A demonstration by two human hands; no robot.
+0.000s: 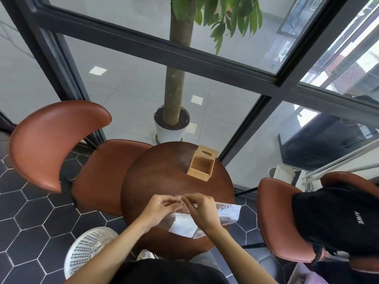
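A clear plastic bag lies on the near part of a round dark wooden table. My left hand and my right hand meet above the bag's upper left corner. The fingertips of both hands pinch the thin plastic edge between them. Most of the bag stretches to the right of my right hand, and its near corner hangs over the table's edge. Whether anything is inside the bag cannot be told.
An open-topped wooden box stands at the table's far right. Brown chairs flank the table; the right chair holds a black bag. A white mesh bin sits on the floor, near left. A potted tree stands beyond.
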